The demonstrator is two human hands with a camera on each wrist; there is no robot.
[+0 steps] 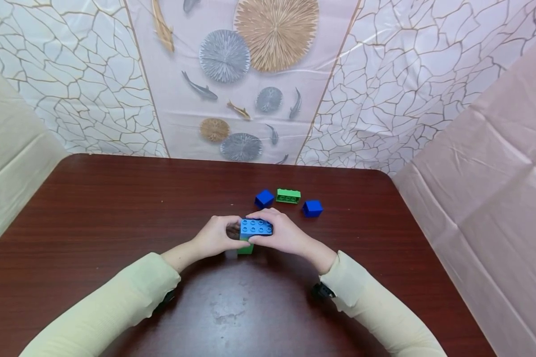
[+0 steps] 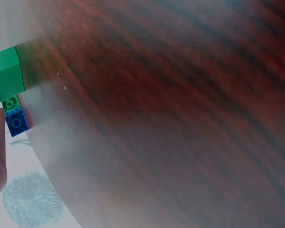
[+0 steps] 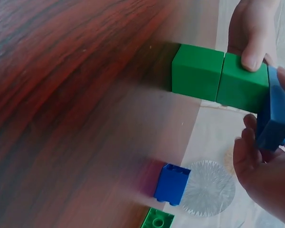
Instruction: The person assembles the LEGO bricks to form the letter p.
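A bright blue eight-stud brick (image 1: 255, 227) lies across the top of two stacked green bricks (image 3: 197, 71), which stand on the table. My right hand (image 1: 281, 233) grips this blue brick between thumb and fingers. From the other side my left hand (image 1: 216, 237) holds the upper green brick (image 3: 242, 80), its thumb flat on the side face just under the blue one. In the head view both hands cover most of the stack; only a bit of green shows below them. The left wrist view catches the green stack's side (image 2: 7, 73) and a sliver of hand.
Beyond the hands lie two dark blue bricks, one to the left (image 1: 264, 199) and one to the right (image 1: 312, 208). Between them a green brick (image 1: 288, 196) rests on its side, hollow underside showing. The dark wooden table (image 1: 116, 208) ends at a patterned cloth backdrop (image 1: 232, 109).
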